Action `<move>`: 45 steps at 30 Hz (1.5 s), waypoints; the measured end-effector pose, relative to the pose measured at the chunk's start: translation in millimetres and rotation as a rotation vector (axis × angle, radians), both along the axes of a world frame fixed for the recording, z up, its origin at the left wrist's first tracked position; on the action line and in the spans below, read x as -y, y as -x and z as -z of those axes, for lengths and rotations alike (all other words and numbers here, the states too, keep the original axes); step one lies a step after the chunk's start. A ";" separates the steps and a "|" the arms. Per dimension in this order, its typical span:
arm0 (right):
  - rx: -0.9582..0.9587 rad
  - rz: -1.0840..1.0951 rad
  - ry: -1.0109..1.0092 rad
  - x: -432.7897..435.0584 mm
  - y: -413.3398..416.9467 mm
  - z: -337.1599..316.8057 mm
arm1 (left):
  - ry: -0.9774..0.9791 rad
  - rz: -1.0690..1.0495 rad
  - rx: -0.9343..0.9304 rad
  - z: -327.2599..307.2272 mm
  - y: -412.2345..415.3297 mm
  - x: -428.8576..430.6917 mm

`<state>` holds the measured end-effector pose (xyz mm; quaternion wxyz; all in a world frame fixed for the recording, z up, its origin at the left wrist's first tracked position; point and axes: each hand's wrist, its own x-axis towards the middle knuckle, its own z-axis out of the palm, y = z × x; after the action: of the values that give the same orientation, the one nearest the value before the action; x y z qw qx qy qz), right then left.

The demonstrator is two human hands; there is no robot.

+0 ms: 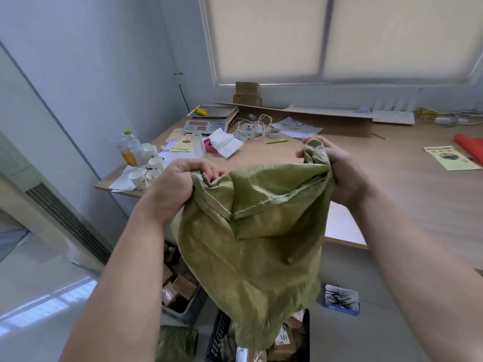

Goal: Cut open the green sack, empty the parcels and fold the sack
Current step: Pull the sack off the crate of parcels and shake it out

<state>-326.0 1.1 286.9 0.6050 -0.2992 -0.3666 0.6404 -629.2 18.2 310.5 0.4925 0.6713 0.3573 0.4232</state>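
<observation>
A green woven sack (251,246) hangs in the air in front of me, limp and crumpled. My left hand (175,186) grips one bunched top corner. My right hand (337,171) grips the other bunched corner, a little higher and farther away. The sack's lower end dangles over a black crate (218,335) on the floor, where parcels (285,340) lie. More brown parcels (177,288) sit in a grey bin to the left of it.
A wooden table (392,178) stands behind the sack, with a weighing scale (209,121), paper cups (146,171), bottles, a green pen (277,141), string and leaflets on it. A rolled green sack (177,343) and a blue box (341,299) lie on the floor.
</observation>
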 end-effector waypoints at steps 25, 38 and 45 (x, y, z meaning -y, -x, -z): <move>0.184 -0.310 -0.059 -25.4 47.0 15.7 | -0.096 0.009 -0.102 -9.9 -70.2 -1.6; 0.953 0.070 -0.259 3.2 29.9 1.5 | -0.049 -0.608 -0.265 -9.7 -49.9 -30.2; 1.414 -0.157 -0.295 13.5 38.6 0.2 | 0.086 -0.773 -0.203 -5.6 -43.5 -35.1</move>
<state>-364.6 -12.4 286.7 0.2098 -0.5297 -0.7729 0.2792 -585.7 53.3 316.1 0.2872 0.5046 0.6476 0.4934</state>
